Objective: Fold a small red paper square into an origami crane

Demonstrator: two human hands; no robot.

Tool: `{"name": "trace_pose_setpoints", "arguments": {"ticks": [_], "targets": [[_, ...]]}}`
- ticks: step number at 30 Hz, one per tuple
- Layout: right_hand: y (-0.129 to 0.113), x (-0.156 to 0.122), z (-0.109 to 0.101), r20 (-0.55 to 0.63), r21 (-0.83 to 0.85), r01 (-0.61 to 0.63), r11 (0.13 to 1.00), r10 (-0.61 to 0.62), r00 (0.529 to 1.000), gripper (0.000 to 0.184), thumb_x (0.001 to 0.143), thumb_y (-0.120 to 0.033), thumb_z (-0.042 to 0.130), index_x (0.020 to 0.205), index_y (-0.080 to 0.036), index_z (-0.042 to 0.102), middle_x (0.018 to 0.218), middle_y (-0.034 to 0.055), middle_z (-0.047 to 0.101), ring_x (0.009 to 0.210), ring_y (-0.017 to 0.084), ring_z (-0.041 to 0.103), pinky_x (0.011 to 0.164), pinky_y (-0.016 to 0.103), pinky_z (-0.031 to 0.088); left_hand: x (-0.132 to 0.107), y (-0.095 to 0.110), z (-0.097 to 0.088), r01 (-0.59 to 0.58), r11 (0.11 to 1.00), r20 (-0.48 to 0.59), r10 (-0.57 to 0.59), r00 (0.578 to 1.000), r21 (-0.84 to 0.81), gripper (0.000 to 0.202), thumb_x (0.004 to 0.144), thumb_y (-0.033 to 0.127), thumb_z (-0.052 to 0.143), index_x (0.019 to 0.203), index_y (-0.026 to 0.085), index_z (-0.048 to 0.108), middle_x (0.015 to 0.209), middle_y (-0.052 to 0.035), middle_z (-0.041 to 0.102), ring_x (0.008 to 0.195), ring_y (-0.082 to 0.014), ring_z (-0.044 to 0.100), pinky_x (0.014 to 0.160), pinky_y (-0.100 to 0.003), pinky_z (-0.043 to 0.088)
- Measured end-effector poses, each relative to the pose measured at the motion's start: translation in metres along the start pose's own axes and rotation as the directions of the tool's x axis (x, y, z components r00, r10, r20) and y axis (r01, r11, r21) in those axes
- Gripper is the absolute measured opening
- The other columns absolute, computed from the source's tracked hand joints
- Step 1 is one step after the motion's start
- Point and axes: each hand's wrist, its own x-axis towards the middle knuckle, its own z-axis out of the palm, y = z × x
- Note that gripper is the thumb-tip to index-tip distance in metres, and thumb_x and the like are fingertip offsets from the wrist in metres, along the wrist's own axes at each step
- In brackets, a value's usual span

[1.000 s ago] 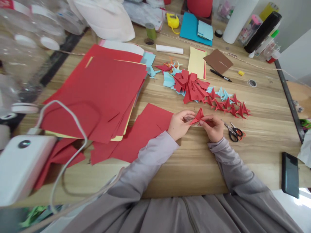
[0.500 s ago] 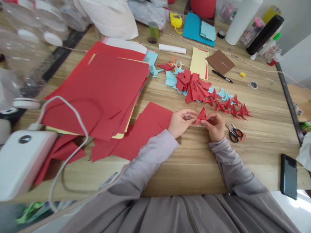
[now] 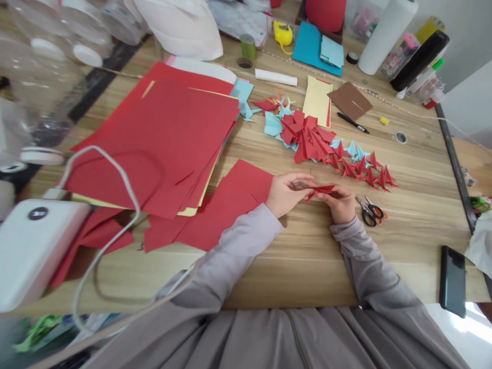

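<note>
A small folded red origami paper piece (image 3: 321, 190) is held between my two hands above the front of the table. My left hand (image 3: 289, 193) pinches its left end between thumb and fingers. From the other side, my right hand (image 3: 340, 202) grips it with the thumb in front; its curled fingers are partly hidden. Beyond my hands lies a pile of folded red paper pieces (image 3: 307, 136) with some light blue ones, and a row of small red origami cranes (image 3: 361, 165) trails off to the right. Black-handled scissors (image 3: 371, 211) rest just right of my right hand.
Red paper sheets (image 3: 161, 138) are stacked at left, with smaller red sheets (image 3: 234, 205) beside my left forearm. A white power bank (image 3: 42, 246) with a cable sits front left. A phone (image 3: 452, 281) lies at the right edge. A black pen (image 3: 352, 123) lies farther back.
The red paper piece has tipped from standing with a raised point to a flatter, narrower shape between my fingers. My hands stay in nearly the same place, and the view has shifted slightly.
</note>
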Motion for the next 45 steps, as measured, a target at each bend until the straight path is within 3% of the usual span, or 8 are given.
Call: {"name": "trace_pose_setpoints", "arguments": {"ticks": [8,15,29,34,40,45], "targets": [[-0.001,0.0,-0.002,0.057,0.029,0.018,0.999,-0.02,0.998,0.016,0.057,-0.033,0.084,0.066,-0.024,0.073,0.068,-0.0012,0.072,0.063,0.016,0.064,0.065,0.032,0.054,-0.002,0.002,0.001,0.005,1.0,-0.018,-0.005,1.0,0.01,0.03,0.056,0.023,0.08,0.084,0.013,0.071,0.077,-0.0068,0.074,0.07,-0.0191,0.071,0.066,-0.031,0.059],[0.001,0.001,-0.003,0.031,-0.004,0.02,1.0,-0.02,0.999,0.019,0.056,-0.038,0.083,0.059,-0.024,0.07,0.064,-0.0009,0.07,0.061,0.016,0.062,0.061,0.031,0.053,-0.003,0.002,0.001,-0.02,0.997,0.0,0.02,1.0,0.068,0.025,0.058,0.027,0.081,0.078,0.014,0.072,0.078,-0.0081,0.075,0.073,-0.0207,0.071,0.072,-0.035,0.06],[0.003,0.001,-0.004,0.042,0.052,0.03,0.998,-0.032,0.999,0.017,0.057,-0.032,0.084,0.059,-0.022,0.071,0.063,-0.0012,0.07,0.059,0.013,0.06,0.059,0.028,0.051,-0.004,0.005,0.002,-0.052,0.992,-0.021,0.054,0.998,0.112,0.022,0.059,0.031,0.08,0.072,0.015,0.073,0.07,-0.0056,0.073,0.062,-0.0159,0.067,0.062,-0.028,0.057],[0.007,0.001,-0.005,0.108,0.062,0.033,0.998,-0.039,0.993,0.015,0.057,-0.03,0.084,0.061,-0.023,0.072,0.065,-0.0007,0.07,0.061,0.014,0.061,0.061,0.029,0.051,-0.004,0.007,0.001,-0.045,0.992,-0.024,0.049,0.999,0.118,0.018,0.061,0.032,0.079,0.067,0.016,0.073,0.065,-0.0044,0.072,0.057,-0.0145,0.065,0.057,-0.027,0.055],[0.017,0.004,-0.008,-0.003,0.111,0.021,0.994,-0.02,1.0,0.016,0.057,-0.032,0.084,0.065,-0.024,0.073,0.069,-0.0013,0.071,0.065,0.015,0.063,0.067,0.031,0.053,-0.003,0.008,0.002,-0.008,1.0,-0.008,0.008,1.0,0.003,0.025,0.064,0.037,0.076,0.074,0.014,0.072,0.071,-0.0054,0.073,0.063,-0.0159,0.068,0.062,-0.029,0.056],[0.015,0.004,-0.006,-0.001,0.078,0.022,0.997,-0.022,1.0,0.015,0.057,-0.03,0.084,0.066,-0.024,0.073,0.072,-0.0004,0.073,0.066,0.016,0.065,0.067,0.031,0.054,-0.004,0.008,0.001,0.022,0.999,0.051,-0.023,0.998,0.025,0.029,0.056,0.032,0.081,0.077,0.014,0.071,0.075,-0.0061,0.074,0.069,-0.0175,0.069,0.067,-0.03,0.057]]}}
